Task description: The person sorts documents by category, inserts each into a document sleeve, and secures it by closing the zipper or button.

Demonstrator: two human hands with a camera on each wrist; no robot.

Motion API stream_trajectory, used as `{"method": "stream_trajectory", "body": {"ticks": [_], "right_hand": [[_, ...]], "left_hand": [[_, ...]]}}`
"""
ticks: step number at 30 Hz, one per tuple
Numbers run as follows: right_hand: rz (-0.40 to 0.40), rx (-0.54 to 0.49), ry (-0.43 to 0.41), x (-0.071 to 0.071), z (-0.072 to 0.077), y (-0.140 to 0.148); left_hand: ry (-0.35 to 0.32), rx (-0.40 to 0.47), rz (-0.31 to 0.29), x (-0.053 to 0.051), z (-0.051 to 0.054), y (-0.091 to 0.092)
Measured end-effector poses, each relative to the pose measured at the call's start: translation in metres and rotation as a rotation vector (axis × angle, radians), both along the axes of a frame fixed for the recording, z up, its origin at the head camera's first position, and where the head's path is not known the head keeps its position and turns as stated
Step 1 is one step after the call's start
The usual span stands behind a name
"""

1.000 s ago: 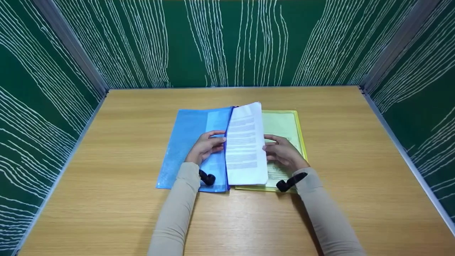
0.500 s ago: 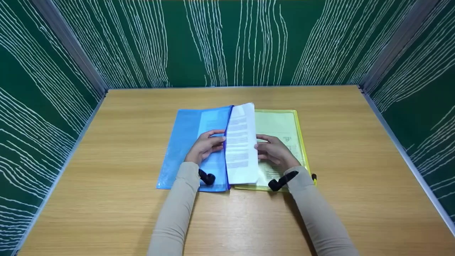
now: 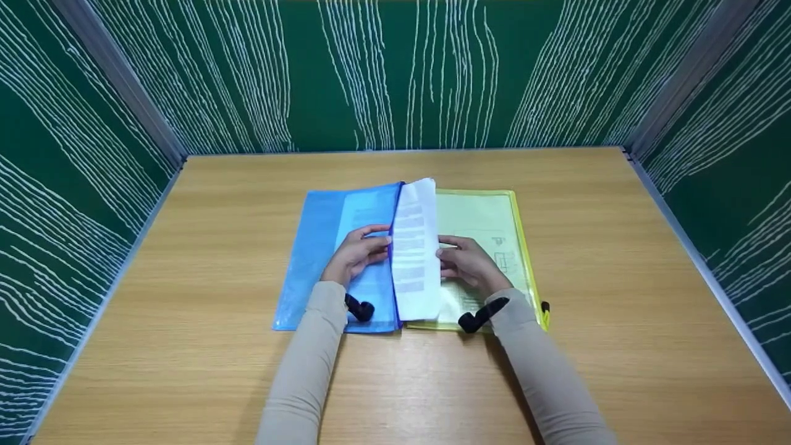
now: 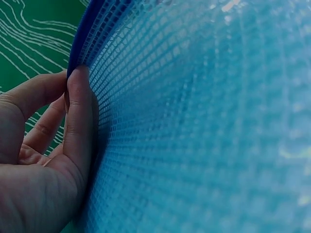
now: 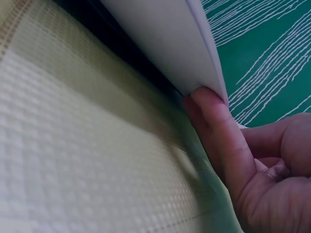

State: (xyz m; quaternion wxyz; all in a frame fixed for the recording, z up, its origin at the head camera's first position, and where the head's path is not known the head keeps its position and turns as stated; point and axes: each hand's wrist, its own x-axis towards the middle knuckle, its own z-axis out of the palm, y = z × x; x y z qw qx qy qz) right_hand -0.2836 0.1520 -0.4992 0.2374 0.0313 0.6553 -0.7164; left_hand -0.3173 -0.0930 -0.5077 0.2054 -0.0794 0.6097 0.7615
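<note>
A blue mesh zip folder [image 3: 312,247] lies on the left, its dark blue zip edge [image 4: 99,24] raised. My left hand [image 3: 358,254] pinches that edge between thumb and fingers. Part of a stack of printed papers [image 3: 415,253] shows through the blue mesh; the rest sticks out of the opening to the right. Gripping the stack's right edge is my right hand [image 3: 473,262], with thumb and fingers on either side, as the right wrist view shows of the papers [image 5: 170,43]. Underneath lies a yellow mesh zip folder [image 3: 476,210] with printed sheets inside.
Both folders rest on a wooden table [image 3: 618,278]. Green panels [image 3: 408,74] with white wavy lines enclose its back and sides. A black and yellow zip pull [image 3: 545,314] sticks out at the yellow folder's right edge.
My right hand has moved left, sliding the papers deeper into the blue folder. More of the yellow folder is uncovered. The left hand has stayed in place.
</note>
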Motion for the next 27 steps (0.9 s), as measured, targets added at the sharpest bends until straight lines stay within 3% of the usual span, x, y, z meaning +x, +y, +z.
{"method": "stream_trajectory", "body": {"ticks": [15,27], "right_hand": [[0.023,0.014,-0.025,-0.002,0.002,-0.017],[-0.022,-0.016,-0.047,-0.004,-0.002,-0.033]], "left_hand": [[0.015,0.042,-0.028,0.002,0.002,0.003],[-0.007,0.068,-0.009,0.002,0.003,0.005]]}}
